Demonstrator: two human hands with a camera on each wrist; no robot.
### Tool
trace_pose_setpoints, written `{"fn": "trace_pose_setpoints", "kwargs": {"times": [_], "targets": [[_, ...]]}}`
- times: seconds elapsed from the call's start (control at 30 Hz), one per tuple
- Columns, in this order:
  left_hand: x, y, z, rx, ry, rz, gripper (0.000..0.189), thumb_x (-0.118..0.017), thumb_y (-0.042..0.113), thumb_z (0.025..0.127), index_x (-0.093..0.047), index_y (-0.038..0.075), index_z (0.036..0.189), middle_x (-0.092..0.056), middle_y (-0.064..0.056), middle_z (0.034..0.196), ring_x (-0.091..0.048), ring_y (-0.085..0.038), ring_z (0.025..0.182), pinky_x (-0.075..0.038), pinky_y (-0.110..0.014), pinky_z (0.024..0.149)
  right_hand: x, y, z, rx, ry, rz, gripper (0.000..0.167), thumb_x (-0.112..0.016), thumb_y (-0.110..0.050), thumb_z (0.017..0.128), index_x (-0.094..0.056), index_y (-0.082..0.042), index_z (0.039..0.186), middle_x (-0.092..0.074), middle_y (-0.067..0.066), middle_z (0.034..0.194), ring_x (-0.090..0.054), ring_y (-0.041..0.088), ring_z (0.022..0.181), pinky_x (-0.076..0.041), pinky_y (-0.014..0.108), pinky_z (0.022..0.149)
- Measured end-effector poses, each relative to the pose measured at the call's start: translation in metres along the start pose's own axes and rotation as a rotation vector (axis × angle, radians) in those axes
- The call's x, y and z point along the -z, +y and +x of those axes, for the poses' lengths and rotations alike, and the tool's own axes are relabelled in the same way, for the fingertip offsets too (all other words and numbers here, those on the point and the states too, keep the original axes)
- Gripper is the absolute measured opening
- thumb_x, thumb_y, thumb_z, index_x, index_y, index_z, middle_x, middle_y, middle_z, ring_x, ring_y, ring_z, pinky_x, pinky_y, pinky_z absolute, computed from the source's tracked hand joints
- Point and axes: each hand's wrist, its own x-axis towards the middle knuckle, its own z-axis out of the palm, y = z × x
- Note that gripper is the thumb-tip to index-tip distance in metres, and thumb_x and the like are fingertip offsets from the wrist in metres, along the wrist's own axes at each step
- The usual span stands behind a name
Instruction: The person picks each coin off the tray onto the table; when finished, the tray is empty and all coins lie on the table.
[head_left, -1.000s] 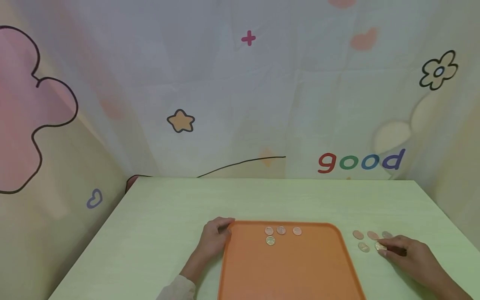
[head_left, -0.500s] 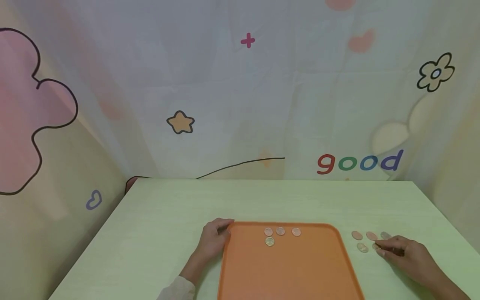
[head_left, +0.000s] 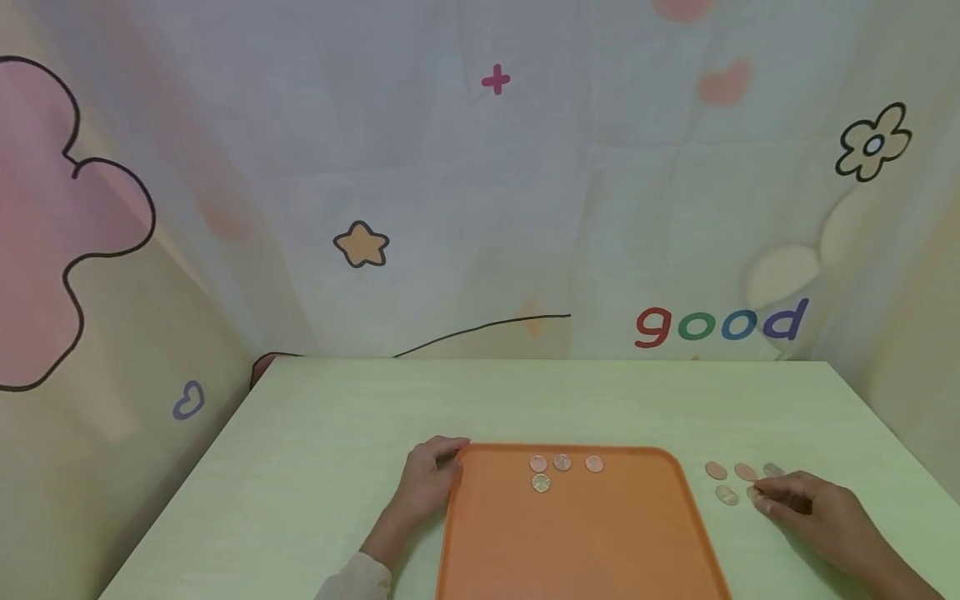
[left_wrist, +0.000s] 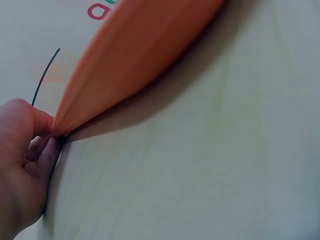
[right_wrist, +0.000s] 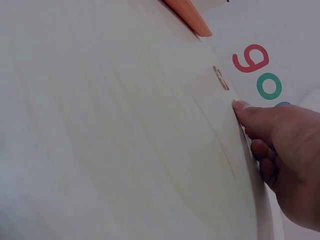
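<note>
My left hand grips the far left corner of an orange tray; in the left wrist view its thumb and fingers pinch the tray's edge. On the tray's far part lie three coins in a row, with a gold-coloured coin in front of them. To the right of the tray, my right hand pinches another gold-coloured coin between thumb and index finger, low over the table. The fingertips cover much of this coin. In the right wrist view my right hand hides nearly all of it.
Around the right fingertips several coins lie on the pale green table: a copper-coloured coin, another copper-coloured coin, a silvery coin and a gold-coloured coin. A printed curtain hangs behind the table.
The right fingertips have closed in on the gold-coloured coin, and less of its face shows than a second ago. My left hand and the tray have stayed in place.
</note>
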Motion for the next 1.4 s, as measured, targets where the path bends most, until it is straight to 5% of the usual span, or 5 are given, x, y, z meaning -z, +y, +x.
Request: {"fn": "trace_pose_setpoints", "kwargs": {"times": [0.27,0.47,0.6,1.07,1.4], "targets": [[0.001,0.001,0.0,-0.005,-0.001,-0.017,0.035,-0.059,-0.007,0.09,-0.071,-0.004,0.122,-0.072,-0.02,0.118,-0.066,-0.038,0.116,-0.055,-0.05,0.099,0.006,-0.011,0.004,0.013,0.011,-0.036,0.024,-0.079,-0.009,0.085,-0.076,0.001,0.106,-0.076,0.018,0.094,-0.046,-0.009,0.063,-0.042,0.019,0.054],[0.001,0.0,0.0,-0.004,-0.003,-0.019,0.035,-0.059,-0.006,0.09,-0.071,-0.003,0.123,-0.072,-0.02,0.119,-0.065,-0.039,0.118,-0.054,-0.051,0.1,0.002,-0.04,0.008,0.027,0.076,-0.021,0.018,-0.077,-0.01,0.087,-0.078,-0.004,0.105,-0.068,-0.009,0.075,-0.047,-0.01,0.062,-0.041,0.019,0.053],[0.001,-0.002,0.0,-0.003,-0.003,-0.028,0.034,-0.059,-0.007,0.09,-0.071,-0.004,0.122,-0.072,-0.02,0.118,-0.065,-0.039,0.117,-0.055,-0.049,0.099,-0.007,-0.066,0.011,0.111,0.11,0.06,0.013,-0.078,-0.006,0.085,-0.079,-0.008,0.097,-0.067,-0.012,0.072,-0.049,-0.009,0.061,-0.041,0.019,0.052],[0.0,-0.001,0.0,-0.008,-0.013,-0.032,0.035,-0.059,-0.007,0.089,-0.071,-0.006,0.122,-0.072,-0.021,0.118,-0.064,-0.04,0.119,-0.053,-0.052,0.102,-0.041,-0.149,0.041,0.124,-0.204,0.268,0.016,-0.073,-0.012,0.091,-0.077,-0.004,0.104,-0.071,-0.003,0.085,-0.052,-0.002,0.071,-0.049,0.019,0.063],[0.003,0.0,-0.001,-0.007,-0.013,-0.017,0.036,-0.059,-0.006,0.09,-0.071,-0.003,0.123,-0.072,-0.018,0.117,-0.065,-0.037,0.117,-0.055,-0.044,0.1,-0.08,-0.176,0.052,0.185,-0.342,0.338,0.017,-0.068,-0.011,0.094,-0.076,-0.009,0.109,-0.073,0.0,0.097,-0.058,0.001,0.08,-0.052,0.02,0.071]]}}
